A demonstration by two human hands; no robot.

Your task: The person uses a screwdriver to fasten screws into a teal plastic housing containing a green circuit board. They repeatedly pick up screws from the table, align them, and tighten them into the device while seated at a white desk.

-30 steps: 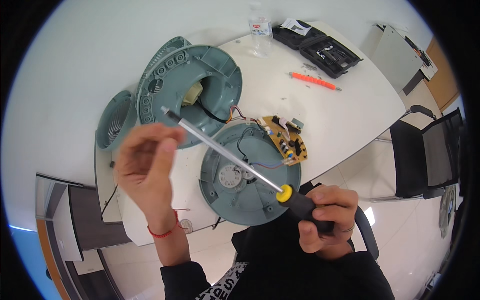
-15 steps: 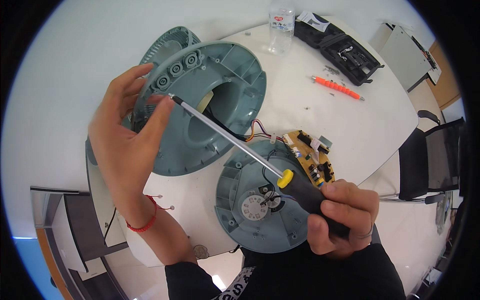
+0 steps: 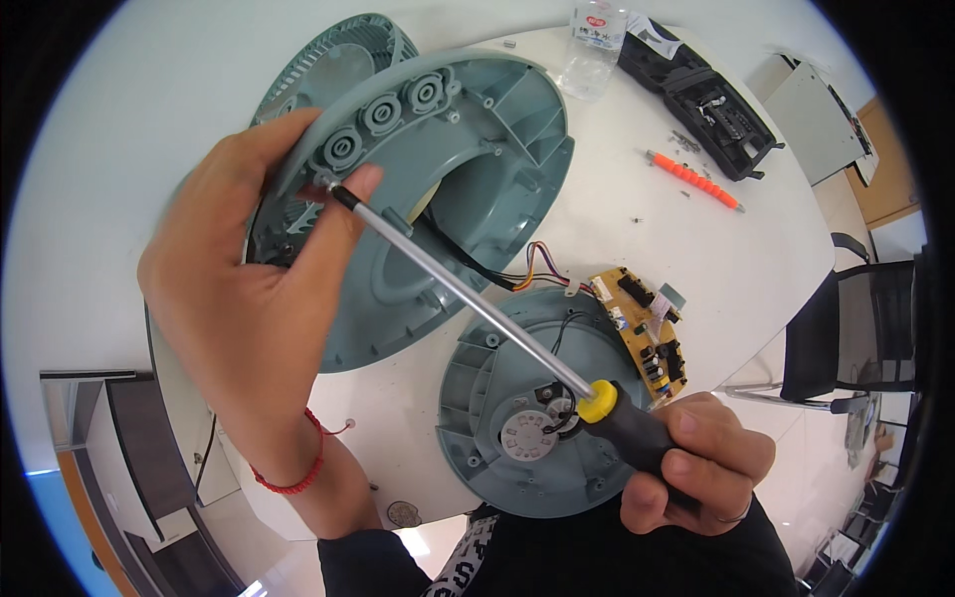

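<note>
My left hand (image 3: 239,249) grips the left rim of a large grey-green round plastic housing (image 3: 388,318), fingers behind it and thumb in front. The housing is raised and tilted, its ribbed inner side facing me, with three round button pieces (image 3: 382,114) along the upper rim. In my right hand (image 3: 711,463) is a screwdriver (image 3: 468,294) with a black and yellow handle. Its tip is beside my left thumb, at the rim below the lowest button piece; I cannot tell whether it touches. Below lies a round grey-green base (image 3: 497,343) with a motor part (image 3: 529,436).
Coloured wires (image 3: 537,261) run from the housing to a tan circuit board (image 3: 642,333) on the base's right edge. Farther back are a clear bottle (image 3: 594,60), a black tool case (image 3: 721,119), an orange flexible shaft (image 3: 696,181) and loose screws (image 3: 686,142). A slatted grille (image 3: 338,60) stands behind the housing.
The view has shifted a little. The housing appears larger and more tilted, my left thumb reaches farther over its inner side, and the screwdriver tip has moved closer to the rim.
</note>
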